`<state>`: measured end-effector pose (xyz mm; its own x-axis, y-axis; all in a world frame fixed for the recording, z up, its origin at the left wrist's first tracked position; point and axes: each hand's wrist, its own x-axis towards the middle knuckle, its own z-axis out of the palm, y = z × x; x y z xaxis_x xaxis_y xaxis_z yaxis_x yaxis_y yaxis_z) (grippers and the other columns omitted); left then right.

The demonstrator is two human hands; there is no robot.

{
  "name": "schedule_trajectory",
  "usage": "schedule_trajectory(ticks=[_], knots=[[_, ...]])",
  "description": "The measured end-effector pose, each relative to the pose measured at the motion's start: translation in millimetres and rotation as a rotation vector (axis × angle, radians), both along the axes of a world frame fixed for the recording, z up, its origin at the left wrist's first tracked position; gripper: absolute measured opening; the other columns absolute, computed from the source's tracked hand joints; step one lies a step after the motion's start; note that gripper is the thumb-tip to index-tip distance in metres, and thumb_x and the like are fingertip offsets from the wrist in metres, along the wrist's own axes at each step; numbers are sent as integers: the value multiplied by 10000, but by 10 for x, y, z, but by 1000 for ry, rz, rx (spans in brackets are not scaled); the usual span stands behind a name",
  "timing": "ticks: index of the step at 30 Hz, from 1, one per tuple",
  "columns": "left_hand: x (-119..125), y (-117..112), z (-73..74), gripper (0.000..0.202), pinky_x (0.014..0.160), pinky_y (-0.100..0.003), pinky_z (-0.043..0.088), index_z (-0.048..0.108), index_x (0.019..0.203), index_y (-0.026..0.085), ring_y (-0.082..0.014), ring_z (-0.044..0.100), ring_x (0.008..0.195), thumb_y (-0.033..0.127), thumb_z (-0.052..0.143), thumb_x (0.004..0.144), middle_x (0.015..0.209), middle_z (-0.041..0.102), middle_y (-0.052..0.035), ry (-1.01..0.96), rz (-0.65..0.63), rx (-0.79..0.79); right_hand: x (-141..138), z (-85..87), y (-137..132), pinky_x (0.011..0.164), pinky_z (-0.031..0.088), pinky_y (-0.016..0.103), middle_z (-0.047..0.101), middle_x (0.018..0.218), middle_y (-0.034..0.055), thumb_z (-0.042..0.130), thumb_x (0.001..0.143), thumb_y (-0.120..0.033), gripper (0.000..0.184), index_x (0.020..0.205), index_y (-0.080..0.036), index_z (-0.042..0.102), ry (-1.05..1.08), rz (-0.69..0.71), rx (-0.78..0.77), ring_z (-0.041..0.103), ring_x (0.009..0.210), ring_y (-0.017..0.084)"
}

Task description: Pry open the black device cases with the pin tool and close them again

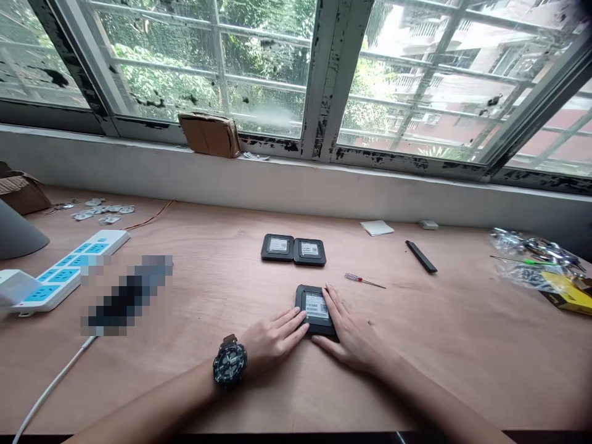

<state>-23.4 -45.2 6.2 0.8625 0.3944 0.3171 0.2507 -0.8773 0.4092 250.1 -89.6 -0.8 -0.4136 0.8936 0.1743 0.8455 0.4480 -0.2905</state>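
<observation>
A black rectangular case with a white printed label [317, 306], much like a small drive, lies flat on the wooden table [296, 394]. My left hand [276, 338] rests its outstretched fingertips against the case's left edge and lower left corner. Along the right edge lie the straight fingers of my right hand [354, 336], its thumb spread beside the bottom edge. Just beyond, two similar labelled cases, a left one [277, 247] and a right one [309, 251], lie side by side. A small screwdriver with a red, clear handle [354, 277] lies to the right.
A white power strip [69, 271] and a blurred-out object [129, 296] lie left. Farther back are several pale small parts [104, 209]. A black bar [420, 257], folded white paper [377, 228] and clear plastic bags [531, 271] are right. Windows line the back wall.
</observation>
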Motion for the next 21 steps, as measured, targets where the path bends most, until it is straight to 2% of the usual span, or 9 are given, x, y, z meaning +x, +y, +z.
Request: schedule_trajectory(ticks=[3, 12, 14, 17, 19, 21], knots=[[10, 6, -20, 614, 1211, -494, 392, 393, 1564, 362, -318, 423, 1426, 103, 417, 1008, 1548, 416, -11, 14, -1, -13, 3, -17, 5, 1223, 310, 572, 109, 1703, 149, 552, 957, -596, 988, 1640, -207, -45, 8, -2, -8, 135, 1559, 350], [14, -11, -9, 525, 1216, -495, 393, 477, 1526, 265, -324, 429, 1429, 115, 376, 1033, 1526, 472, -86, 76, -5, 61, 3, -23, -7, 1231, 301, 553, 108, 1702, 152, 547, 954, -612, 979, 1644, -187, -2, 4, 0, -10, 140, 1561, 342], [-15, 20, -9, 498, 1223, -468, 393, 500, 1505, 240, -304, 431, 1435, 119, 364, 1042, 1524, 483, -100, 112, -17, 116, 50, 11, 22, 1238, 283, 556, 148, 1697, 148, 553, 953, -609, 946, 1645, -183, 68, 7, 30, 0, 174, 1556, 345], [-99, 151, -19, 462, 1224, -447, 397, 546, 1450, 214, -273, 453, 1434, 105, 357, 1042, 1515, 514, -103, 112, -37, 209, 223, 72, 170, 1223, 327, 522, 392, 1618, 122, 461, 1028, -502, 674, 1605, -200, 288, 54, 30, 28, 363, 1493, 302], [-153, 270, -26, 397, 1213, -471, 404, 587, 1395, 204, -281, 445, 1444, 148, 398, 1052, 1512, 526, -106, 79, 29, 263, 397, 96, 337, 1173, 405, 480, 560, 1495, 99, 353, 1075, -402, 493, 1523, -220, 449, 93, -67, 87, 501, 1394, 264], [-179, 369, -23, 338, 1203, -513, 395, 613, 1359, 198, -314, 430, 1452, 282, 471, 1064, 1515, 522, -120, 67, 146, 287, 587, 94, 529, 1131, 438, 490, 587, 1453, 114, 338, 1079, -373, 455, 1458, -209, 528, 63, -178, 174, 540, 1337, 278]])
